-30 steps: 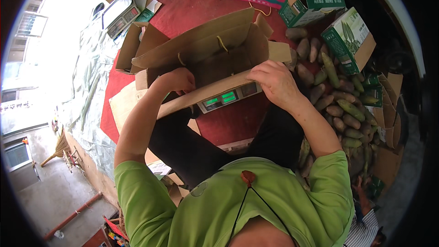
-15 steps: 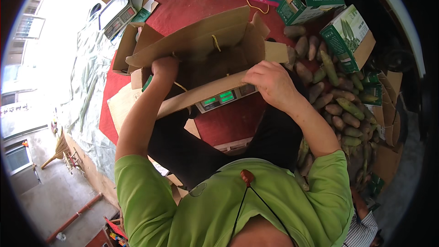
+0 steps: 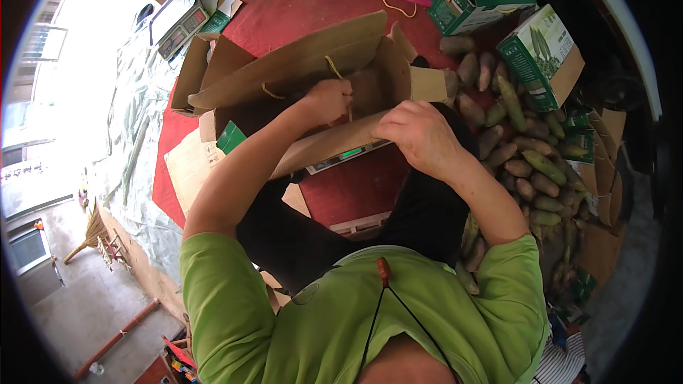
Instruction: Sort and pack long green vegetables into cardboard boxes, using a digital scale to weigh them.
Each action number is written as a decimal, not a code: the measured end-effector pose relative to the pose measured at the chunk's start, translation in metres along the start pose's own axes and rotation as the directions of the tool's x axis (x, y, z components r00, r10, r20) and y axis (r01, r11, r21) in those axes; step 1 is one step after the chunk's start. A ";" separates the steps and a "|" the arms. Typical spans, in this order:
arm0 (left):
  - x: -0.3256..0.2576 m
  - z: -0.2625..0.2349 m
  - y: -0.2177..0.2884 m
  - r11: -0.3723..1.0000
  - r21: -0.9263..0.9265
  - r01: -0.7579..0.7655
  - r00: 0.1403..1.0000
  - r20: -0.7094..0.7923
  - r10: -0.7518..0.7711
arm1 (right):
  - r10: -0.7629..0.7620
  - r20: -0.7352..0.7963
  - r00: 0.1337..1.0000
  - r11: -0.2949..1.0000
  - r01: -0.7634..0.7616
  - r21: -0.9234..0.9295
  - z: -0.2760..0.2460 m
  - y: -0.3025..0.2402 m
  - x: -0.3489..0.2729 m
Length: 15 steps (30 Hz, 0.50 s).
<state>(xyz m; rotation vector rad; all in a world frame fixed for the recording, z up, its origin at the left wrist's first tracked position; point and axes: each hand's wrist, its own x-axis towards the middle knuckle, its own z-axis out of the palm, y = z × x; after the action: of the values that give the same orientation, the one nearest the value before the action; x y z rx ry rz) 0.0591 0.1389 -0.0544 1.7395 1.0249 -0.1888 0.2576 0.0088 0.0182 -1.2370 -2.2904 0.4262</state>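
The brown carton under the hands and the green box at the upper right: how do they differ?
The brown carton is plain cardboard; the green box is printed green and white. The brown carton is much bigger. The left hand reaches into the brown carton and the right hand grips its edge; nobody touches the green box. Both stand open.

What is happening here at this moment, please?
A person in a green shirt works on an open brown cardboard box that sits on a digital scale. The left hand is inside at the yellow cord handle; the right hand grips the near edge. Green-purple fruits lie piled to the right.
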 end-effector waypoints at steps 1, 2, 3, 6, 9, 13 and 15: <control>0.006 -0.001 -0.020 0.999 -0.038 -0.009 0.998 -0.060 0.007 | -0.028 0.009 1.000 1.000 0.028 -0.013 0.001 -0.002 0.000; 0.009 -0.001 -0.025 0.997 -0.075 -0.026 0.994 -0.111 0.018 | -0.025 0.009 1.000 1.000 0.025 -0.012 0.002 -0.002 -0.001; 0.012 0.000 -0.030 0.997 -0.074 -0.025 0.994 -0.110 0.017 | -0.026 -0.004 1.000 1.000 0.026 -0.005 0.002 -0.002 -0.002; 0.014 0.004 -0.019 0.997 -0.077 0.028 0.987 -0.158 -0.040 | -0.009 -0.003 1.000 1.000 0.009 0.012 0.002 0.001 -0.006; 0.005 0.002 0.003 0.957 -0.253 0.141 0.967 -0.172 -0.188 | -0.012 0.008 1.000 1.000 0.011 0.019 0.000 0.001 -0.007; 0.007 -0.001 -0.008 0.874 -0.418 0.248 0.924 -0.169 -0.343 | -0.054 0.000 0.999 0.998 0.054 -0.016 0.001 -0.003 -0.006; 0.011 0.002 -0.014 0.856 -0.452 0.250 0.915 -0.178 -0.361 | -0.037 0.007 0.999 0.999 0.037 -0.016 0.001 -0.003 -0.007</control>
<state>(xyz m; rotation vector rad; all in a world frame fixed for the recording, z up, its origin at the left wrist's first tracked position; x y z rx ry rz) 0.0573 0.1442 -0.0713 1.2164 1.4221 0.0612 0.2582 0.0008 0.0167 -1.2009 -2.3233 0.3998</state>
